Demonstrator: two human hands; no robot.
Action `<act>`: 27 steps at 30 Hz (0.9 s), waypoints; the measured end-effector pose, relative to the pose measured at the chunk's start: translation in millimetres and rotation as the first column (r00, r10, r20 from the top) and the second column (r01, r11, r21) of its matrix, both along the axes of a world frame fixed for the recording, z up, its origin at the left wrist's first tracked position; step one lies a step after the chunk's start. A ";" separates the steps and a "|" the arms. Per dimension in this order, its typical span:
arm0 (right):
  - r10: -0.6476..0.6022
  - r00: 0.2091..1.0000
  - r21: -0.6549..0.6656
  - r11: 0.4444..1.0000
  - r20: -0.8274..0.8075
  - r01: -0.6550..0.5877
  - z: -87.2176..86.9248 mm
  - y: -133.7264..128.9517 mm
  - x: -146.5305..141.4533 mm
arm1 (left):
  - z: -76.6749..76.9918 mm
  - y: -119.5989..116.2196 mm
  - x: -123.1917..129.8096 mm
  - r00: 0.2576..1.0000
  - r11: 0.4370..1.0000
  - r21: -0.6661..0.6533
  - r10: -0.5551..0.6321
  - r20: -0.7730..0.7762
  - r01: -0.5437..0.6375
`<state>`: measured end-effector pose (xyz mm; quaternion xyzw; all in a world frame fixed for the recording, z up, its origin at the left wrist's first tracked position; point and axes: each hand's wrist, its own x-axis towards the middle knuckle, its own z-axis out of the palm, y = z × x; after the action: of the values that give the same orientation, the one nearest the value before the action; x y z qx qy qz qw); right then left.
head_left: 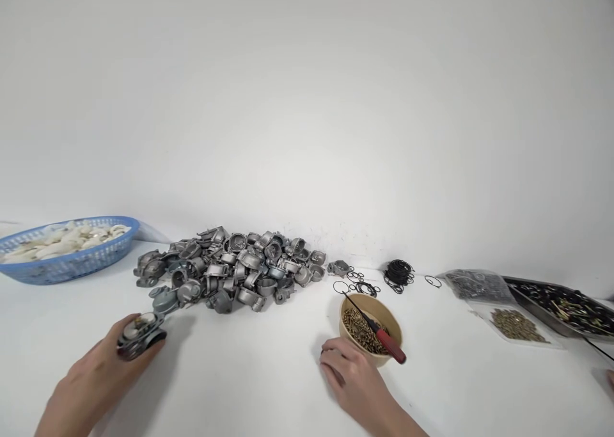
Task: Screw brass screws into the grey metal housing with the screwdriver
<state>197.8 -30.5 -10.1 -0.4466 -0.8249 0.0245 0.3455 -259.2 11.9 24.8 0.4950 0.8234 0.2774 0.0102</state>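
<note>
My left hand (103,366) is closed around a small grey metal float bowl (141,334) with a white piece inside its top, held above the table. Just beyond it lies a heap of cup-shaped grey metal float bowls (249,264). My right hand (352,373) rests low at the near left side of a tan bowl (396,318) of small brass screws (362,331). Its fingers are curled together, and whatever they may hold is hidden. A screwdriver (391,346) with a red handle leans across the tan bowl.
A blue basket (71,267) of white parts stands far left. Black rubber rings (399,272) lie behind the tan bowl. At right are a plastic bag (477,285), a flat tray of brass pieces (518,326) and a metal tray (542,312). Part of another person's hand (611,378) shows at the right edge.
</note>
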 end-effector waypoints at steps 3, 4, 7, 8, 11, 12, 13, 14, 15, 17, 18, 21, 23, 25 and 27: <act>0.021 1.000 0.021 1.000 -0.001 -0.021 7.3 -4.6 -1.7 | -0.8 -2.4 9.7 0.997 0.997 -0.024 -0.077 0.025 0.078; 0.027 1.000 0.029 0.999 -0.004 -0.027 9.5 -5.8 -2.2 | -1.4 -4.8 15.7 0.991 0.993 -0.004 -0.121 0.054 0.121; 0.038 0.999 0.045 0.998 -0.011 -0.038 13.1 -7.5 -3.5 | -8.1 -12.5 42.7 0.910 0.941 0.037 -0.334 0.244 0.336; 0.041 0.999 0.046 0.998 -0.008 -0.041 13.4 -7.4 -4.2 | -11.1 -13.9 55.2 0.842 0.897 0.054 -0.432 0.323 0.439; 0.036 0.999 0.060 0.998 0.006 -0.037 16.3 -4.5 -8.6 | -15.5 -10.9 101.2 0.587 0.707 0.138 -0.666 0.460 0.694; 0.025 1.000 0.060 0.998 0.018 -0.026 19.5 -2.0 -11.2 | -14.1 -7.0 117.5 0.499 0.623 0.138 -0.723 0.477 0.770; 0.010 0.999 0.055 0.998 0.037 -0.012 24.5 1.8 -14.3 | -11.0 -1.6 133.3 0.414 0.535 0.128 -0.765 0.494 0.835; -0.008 0.998 0.038 0.999 0.065 0.006 31.4 7.3 -17.8 | -6.6 5.1 147.8 0.328 0.441 0.113 -0.793 0.513 0.890; -0.033 0.994 0.015 0.999 0.103 0.032 40.1 14.7 -21.7 | -1.2 13.0 160.7 0.238 0.343 0.107 -0.814 0.530 0.933; -0.095 0.977 -0.041 0.994 0.189 0.104 61.3 36.4 -29.8 | 10.1 30.4 179.9 0.046 0.137 0.122 -0.828 0.560 0.983; -0.163 0.958 -0.059 0.982 0.235 0.182 72.2 50.3 -33.6 | 14.8 39.0 186.0 -0.018 0.060 0.114 -0.813 0.582 0.992; -0.248 0.928 -0.050 0.961 0.278 0.272 98.2 97.6 -43.4 | 20.8 59.4 191.8 -0.057 -0.052 0.026 -0.783 0.620 0.998; -0.264 0.908 -0.055 0.953 0.325 0.297 106.5 126.1 -50.1 | 17.0 64.3 188.8 -0.049 -0.056 0.008 -0.768 0.639 0.998; -0.253 0.890 -0.062 0.953 0.381 0.297 108.1 146.9 -58.6 | 9.5 61.3 185.2 -0.054 -0.036 0.040 -0.744 0.666 0.999; -0.232 0.871 -0.071 0.954 0.434 0.290 105.9 159.4 -68.7 | 1.8 52.9 184.5 -0.064 0.012 0.108 -0.736 0.674 0.994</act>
<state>129.1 128.9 95.7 -0.5709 -0.8083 -0.0639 0.1287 -74.7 64.8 26.7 0.7866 0.2608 0.1376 0.5425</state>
